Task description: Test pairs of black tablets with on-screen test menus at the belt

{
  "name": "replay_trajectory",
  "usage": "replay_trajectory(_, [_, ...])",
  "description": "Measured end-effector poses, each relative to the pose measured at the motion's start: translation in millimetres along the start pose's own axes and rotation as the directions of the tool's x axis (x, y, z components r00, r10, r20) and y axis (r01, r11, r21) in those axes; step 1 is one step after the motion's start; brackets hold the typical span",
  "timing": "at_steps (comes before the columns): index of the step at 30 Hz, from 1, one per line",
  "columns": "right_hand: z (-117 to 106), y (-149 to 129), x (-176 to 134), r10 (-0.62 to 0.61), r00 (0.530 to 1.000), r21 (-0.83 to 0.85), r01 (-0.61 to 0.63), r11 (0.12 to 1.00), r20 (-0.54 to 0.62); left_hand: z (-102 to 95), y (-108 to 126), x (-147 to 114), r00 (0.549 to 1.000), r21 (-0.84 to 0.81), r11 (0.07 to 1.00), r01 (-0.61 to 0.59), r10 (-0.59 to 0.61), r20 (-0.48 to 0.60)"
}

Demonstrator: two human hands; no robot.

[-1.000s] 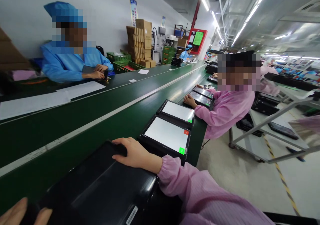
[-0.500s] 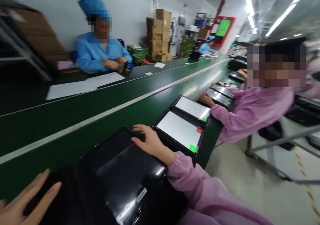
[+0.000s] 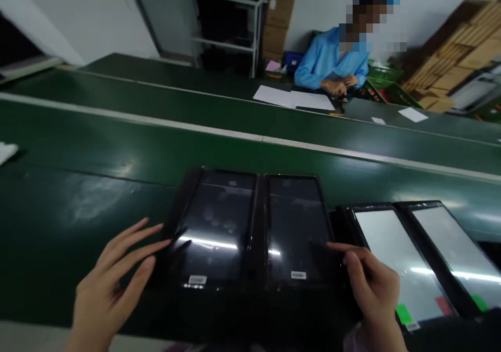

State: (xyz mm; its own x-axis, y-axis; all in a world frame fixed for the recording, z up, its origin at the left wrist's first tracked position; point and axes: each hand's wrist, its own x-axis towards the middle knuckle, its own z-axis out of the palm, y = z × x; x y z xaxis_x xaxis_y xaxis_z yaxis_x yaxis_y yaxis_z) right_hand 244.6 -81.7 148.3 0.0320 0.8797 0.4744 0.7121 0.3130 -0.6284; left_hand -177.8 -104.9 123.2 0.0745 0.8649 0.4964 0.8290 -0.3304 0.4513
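Two black flat-screen devices lie side by side on the green bench, a left dark screen (image 3: 219, 216) and a right dark screen (image 3: 297, 211), each with a small white label at its near edge. My left hand (image 3: 113, 274) is open, fingers stretched out, with the fingertips at the left side of the left device. At the right device's right edge is my right hand (image 3: 370, 281), its index finger extended onto the edge, its thumb apart and the other fingers partly hidden. Neither hand grasps anything.
Right of my right hand lie two devices with white screens, a nearer one (image 3: 395, 253) and a farther one (image 3: 450, 237), with green and red stickers. Across the green bench (image 3: 117, 96), a person in blue (image 3: 332, 60) sits by white sheets (image 3: 291, 97). Cartons (image 3: 457, 55) stand behind.
The view has swung left, so the pink-sleeved co-worker has left the picture. My right hand has moved from a device's far side to the right device's side edge. Both hands now flank the dark pair.
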Motion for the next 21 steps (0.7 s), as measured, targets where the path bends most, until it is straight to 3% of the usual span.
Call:
replay_trajectory(4, [1,-17,-2,-0.15,0.982,-0.033,0.155,0.987,0.111,8.4,16,9,0.998,-0.107,0.992,-0.067,0.068,0.012])
replay_trajectory(12, [-7,-25,-19,-0.123,0.971,-0.049,0.135,0.99,0.204,2.8,33,9,0.978,-0.209,0.978,-0.018,0.061,0.201])
replay_trajectory(17, [-10,-26,-17,-0.162,0.956,0.026,0.161,0.987,0.246,1.4,30,7,0.951,-0.196,0.98,-0.023,0.082,0.299])
replay_trajectory(21, [-2,-29,-2,-0.189,0.911,0.062,0.179,0.982,0.367,15.7,14,17,0.923,-0.075,0.996,-0.038,0.064,0.379])
